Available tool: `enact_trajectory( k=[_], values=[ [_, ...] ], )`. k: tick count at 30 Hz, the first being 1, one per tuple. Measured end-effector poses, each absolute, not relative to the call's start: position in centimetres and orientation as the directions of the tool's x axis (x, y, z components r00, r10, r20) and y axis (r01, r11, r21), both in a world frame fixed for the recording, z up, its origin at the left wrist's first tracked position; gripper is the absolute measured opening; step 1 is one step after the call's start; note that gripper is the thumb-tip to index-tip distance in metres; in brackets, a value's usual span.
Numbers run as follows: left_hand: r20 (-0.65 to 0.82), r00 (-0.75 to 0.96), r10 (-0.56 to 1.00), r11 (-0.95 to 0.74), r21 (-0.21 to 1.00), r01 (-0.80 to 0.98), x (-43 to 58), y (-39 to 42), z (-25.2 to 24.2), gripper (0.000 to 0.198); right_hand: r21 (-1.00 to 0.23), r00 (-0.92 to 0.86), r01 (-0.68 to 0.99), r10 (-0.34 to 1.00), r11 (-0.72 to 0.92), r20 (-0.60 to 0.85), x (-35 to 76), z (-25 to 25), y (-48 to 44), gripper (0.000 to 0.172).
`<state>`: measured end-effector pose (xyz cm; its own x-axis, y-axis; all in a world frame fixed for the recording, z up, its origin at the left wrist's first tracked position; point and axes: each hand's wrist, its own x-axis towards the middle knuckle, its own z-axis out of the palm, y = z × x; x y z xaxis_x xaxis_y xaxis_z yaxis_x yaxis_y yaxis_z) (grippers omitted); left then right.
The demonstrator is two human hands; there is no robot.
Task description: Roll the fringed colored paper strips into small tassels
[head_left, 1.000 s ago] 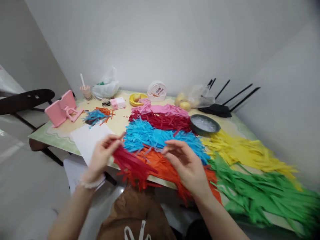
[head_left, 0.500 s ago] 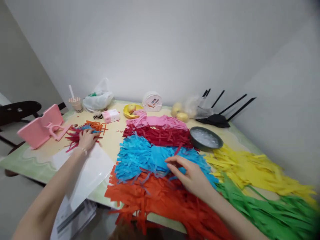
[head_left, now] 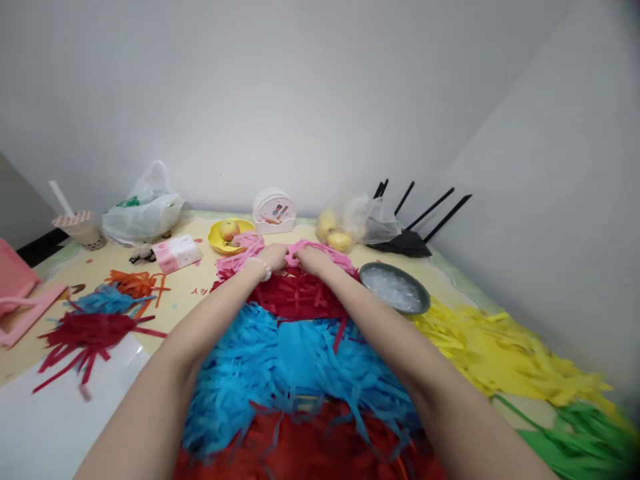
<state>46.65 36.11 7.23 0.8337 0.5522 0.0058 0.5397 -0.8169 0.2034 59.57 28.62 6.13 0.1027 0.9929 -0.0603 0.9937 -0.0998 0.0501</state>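
Both my arms reach across the table to the far pile of pink paper strips (head_left: 239, 256). My left hand (head_left: 273, 256) and my right hand (head_left: 311, 258) are side by side, fingers curled into the pink strips. Nearer me lie a dark red pile (head_left: 295, 297), a blue pile (head_left: 280, 367) and an orange-red pile (head_left: 300, 453). To the left, a small bunch of dark red strips (head_left: 85, 333) lies on smaller blue (head_left: 103, 301) and orange strips (head_left: 135, 283).
A dark bowl (head_left: 395, 293) of white bits stands right of my hands. Yellow strips (head_left: 500, 347) and green strips (head_left: 585, 440) cover the right side. At the back are a yellow dish with fruit (head_left: 227, 233), a plastic bag (head_left: 143, 213), a drink cup (head_left: 80, 227), a pink stand (head_left: 20, 293).
My left hand laid the dark red bunch on the small pile at left, then both hands moved forward to the pink pile. The camera leaned closer over the table.
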Motion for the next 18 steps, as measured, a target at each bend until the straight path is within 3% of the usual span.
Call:
enact_trajectory(
  k=[5,10,18],
  values=[
    [-0.141,0.825,0.548,-0.793,0.225,0.566,49.0,38.1,3.3,0.035,0.147,0.115,0.984,0.988,-0.100,-0.101,62.2,4.2,29.4,0.034],
    [-0.178,0.802,0.571,-0.746,0.294,0.597,49.2,39.4,2.2,0.034,0.173,0.093,0.982,0.991,-0.075,-0.100,63.8,3.6,30.0,0.035],
    [-0.173,0.776,0.606,-0.612,0.522,0.594,48.8,40.6,2.6,0.033,0.158,0.102,0.983,0.993,-0.091,-0.065,63.9,3.6,30.1,0.033]
  ],
)
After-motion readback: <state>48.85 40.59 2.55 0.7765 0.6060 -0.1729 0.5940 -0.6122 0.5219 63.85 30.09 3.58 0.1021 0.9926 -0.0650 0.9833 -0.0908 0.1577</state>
